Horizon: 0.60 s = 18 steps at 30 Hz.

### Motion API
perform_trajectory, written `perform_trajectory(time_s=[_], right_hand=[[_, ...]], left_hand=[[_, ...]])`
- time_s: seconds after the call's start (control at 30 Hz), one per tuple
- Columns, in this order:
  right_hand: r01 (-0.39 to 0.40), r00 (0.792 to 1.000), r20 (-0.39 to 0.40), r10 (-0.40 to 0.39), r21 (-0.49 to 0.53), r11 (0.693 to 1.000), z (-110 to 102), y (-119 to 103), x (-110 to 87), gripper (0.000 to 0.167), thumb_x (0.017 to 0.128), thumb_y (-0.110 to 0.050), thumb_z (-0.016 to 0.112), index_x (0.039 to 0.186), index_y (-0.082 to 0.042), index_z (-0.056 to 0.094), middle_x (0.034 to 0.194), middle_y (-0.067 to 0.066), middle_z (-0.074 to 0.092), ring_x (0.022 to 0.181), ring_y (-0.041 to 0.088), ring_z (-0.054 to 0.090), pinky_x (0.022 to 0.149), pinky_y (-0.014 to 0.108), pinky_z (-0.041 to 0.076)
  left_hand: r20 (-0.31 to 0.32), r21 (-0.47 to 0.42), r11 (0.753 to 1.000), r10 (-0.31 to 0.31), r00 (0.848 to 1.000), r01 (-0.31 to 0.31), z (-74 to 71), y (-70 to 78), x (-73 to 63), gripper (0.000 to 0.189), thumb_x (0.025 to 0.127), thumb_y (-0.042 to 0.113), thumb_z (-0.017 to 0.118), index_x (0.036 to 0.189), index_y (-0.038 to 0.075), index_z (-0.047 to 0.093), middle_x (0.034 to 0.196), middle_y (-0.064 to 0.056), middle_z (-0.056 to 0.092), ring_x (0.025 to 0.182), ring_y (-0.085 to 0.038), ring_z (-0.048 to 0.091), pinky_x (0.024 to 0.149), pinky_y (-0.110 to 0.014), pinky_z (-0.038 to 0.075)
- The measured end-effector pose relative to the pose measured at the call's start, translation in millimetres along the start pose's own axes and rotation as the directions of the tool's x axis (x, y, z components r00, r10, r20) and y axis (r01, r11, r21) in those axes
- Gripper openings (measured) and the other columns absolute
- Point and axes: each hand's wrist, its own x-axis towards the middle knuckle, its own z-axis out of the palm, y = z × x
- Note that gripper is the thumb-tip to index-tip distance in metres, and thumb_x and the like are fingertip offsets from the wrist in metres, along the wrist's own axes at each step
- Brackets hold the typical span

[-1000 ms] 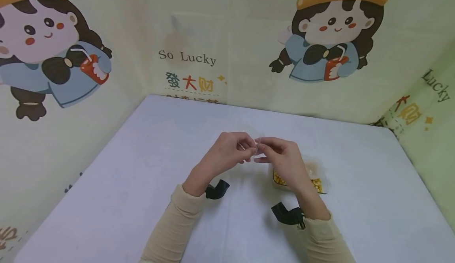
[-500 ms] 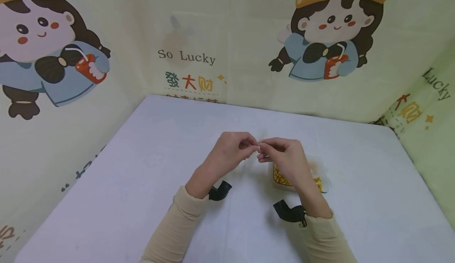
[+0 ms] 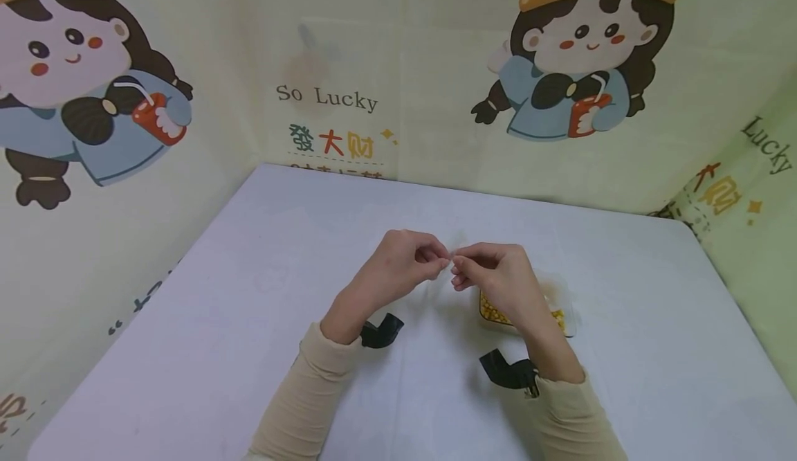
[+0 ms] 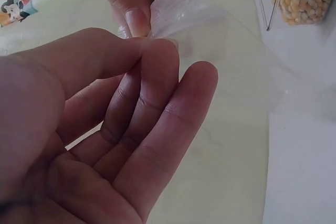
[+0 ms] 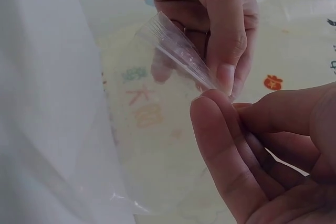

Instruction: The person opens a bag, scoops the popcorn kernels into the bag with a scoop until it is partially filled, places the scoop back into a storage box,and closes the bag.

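A thin, clear plastic bag [image 5: 173,45] spans the two hands, high over the table's middle. My left hand [image 3: 407,260] pinches its edge between thumb and index finger. Facing it, my right hand [image 3: 498,270] pinches the same edge, fingertips close to the left ones. In the left wrist view the gathered plastic [image 4: 184,11] fans out from the fingertips, and its sheet hangs off to the right. Below the right hand stands a clear container of yellow corn kernels [image 3: 495,311], partly hidden by that hand and forearm.
A white table [image 3: 324,212] lies beneath everything. Printed curtains [image 3: 436,136] rise behind it and at both sides. A black curved mount [image 3: 382,331] sticks out at the left wrist, and another black mount [image 3: 507,372] at the right.
A second ago a loop of plastic showed between the fingertips. The fingertips then drew together at the bag's edge, and a narrow gap shows between them now. The corn container has stayed put.
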Motion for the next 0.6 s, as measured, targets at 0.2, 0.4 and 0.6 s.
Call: perform_trajectory(time_s=[0.2,0.4,0.6], right_hand=[[-0.001,1.0,0.009,0.001,-0.017,1.0,1,-2,-1.0,0.016,0.092,-0.012,0.07,0.103,0.0,0.073,0.091,0.027,0.07,0.069,0.022,0.073,0.071,0.03,0.06],[0.0,1.0,-0.008,-0.001,-0.059,0.998,-2,-1,-1.9,0.013,0.094,-0.012,0.068,0.101,-0.002,0.074,0.087,0.023,0.071,0.067,0.022,0.071,0.07,0.03,0.06],[-0.027,1.0,-0.012,0.026,-0.091,0.995,-8,1,-3.2,0.014,0.094,-0.013,0.066,0.1,-0.004,0.074,0.086,0.021,0.071,0.067,0.023,0.07,0.07,0.03,0.059]], left_hand=[[0.018,-0.015,1.0,0.006,1.0,-0.006,-1.2,-2.2,-0.8,0.009,0.092,0.016,0.07,0.098,0.012,0.075,0.084,0.003,0.072,0.074,-0.009,0.064,0.068,-0.026,0.053],[-0.01,-0.049,0.998,-0.035,0.999,0.034,-8.3,-6.0,-3.7,0.007,0.092,0.014,0.067,0.094,0.016,0.073,0.08,0.005,0.07,0.071,-0.01,0.066,0.067,-0.029,0.052],[-0.065,-0.055,0.998,-0.029,0.997,0.026,-11.4,-5.8,-5.2,0.005,0.09,0.014,0.067,0.092,0.018,0.071,0.08,0.006,0.069,0.076,-0.011,0.065,0.069,-0.029,0.053]])
